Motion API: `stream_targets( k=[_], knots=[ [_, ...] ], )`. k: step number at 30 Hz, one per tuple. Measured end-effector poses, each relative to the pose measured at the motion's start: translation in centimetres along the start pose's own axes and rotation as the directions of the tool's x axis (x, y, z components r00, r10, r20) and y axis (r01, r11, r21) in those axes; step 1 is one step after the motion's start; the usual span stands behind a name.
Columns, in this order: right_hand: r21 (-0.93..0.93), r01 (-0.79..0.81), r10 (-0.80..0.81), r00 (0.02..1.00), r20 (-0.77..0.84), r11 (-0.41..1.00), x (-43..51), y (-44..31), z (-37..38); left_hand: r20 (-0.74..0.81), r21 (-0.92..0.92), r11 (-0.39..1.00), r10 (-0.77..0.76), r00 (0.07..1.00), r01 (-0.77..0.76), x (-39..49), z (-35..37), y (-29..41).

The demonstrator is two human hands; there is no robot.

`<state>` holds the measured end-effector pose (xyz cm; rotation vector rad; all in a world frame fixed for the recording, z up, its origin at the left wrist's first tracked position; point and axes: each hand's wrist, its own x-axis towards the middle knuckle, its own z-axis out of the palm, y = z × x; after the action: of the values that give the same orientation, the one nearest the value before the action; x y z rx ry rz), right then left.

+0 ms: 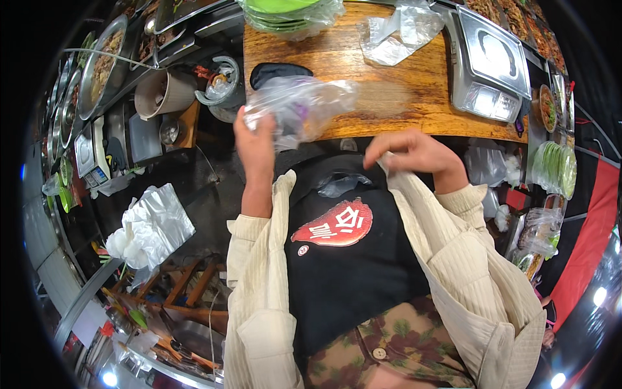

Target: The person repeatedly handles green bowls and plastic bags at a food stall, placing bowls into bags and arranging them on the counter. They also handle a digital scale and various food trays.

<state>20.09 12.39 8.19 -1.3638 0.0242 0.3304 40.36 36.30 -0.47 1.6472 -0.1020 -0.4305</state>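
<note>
My left hand grips a clear plastic bag by its left end, above the front edge of the wooden table. Something purple shows through the film; what it is, I cannot tell. Behind the bag lies a dark, flat, rounded item. My right hand is in front of the table, its fingers curled by the front edge of my cream overshirt. Whether they pinch the cloth is unclear. A black apron with a red printed emblem covers my front.
Bagged green plates, a crumpled plastic bag and a weighing scale stand on the table. At left are a beige bucket, a second scale and a hanging bundle of plastic bags. Food trays line the far edges.
</note>
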Motion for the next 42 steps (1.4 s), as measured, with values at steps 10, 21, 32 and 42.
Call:
stream_targets(
  k=[10, 21, 32, 42],
  knots=[
    [-0.057, -0.095, 0.109, 0.928, 0.355, 0.994, -4.8, -0.9, -0.6, 0.723, 0.132, 0.972, 0.041, 0.690, -0.196, -9.3, -7.5, 3.8],
    [0.033, 0.091, -0.061, 0.857, -0.511, 0.995, -4.8, -4.5, -1.0, 0.385, -0.208, 0.933, 0.353, 0.853, -0.292, -2.2, -39.5, 5.1],
    [-0.046, 0.048, -0.015, 0.838, 0.546, 0.998, 2.4, -3.8, 2.6, 0.882, -0.012, 1.000, 0.018, 0.471, -0.017, -10.9, -10.9, 12.3],
    [0.023, 0.582, -0.374, 0.491, 0.787, 0.813, 0.5, -13.8, 6.3, 0.830, -0.558, 0.809, 0.539, -0.143, -0.186, -13.6, -9.8, 24.7]
  ],
)
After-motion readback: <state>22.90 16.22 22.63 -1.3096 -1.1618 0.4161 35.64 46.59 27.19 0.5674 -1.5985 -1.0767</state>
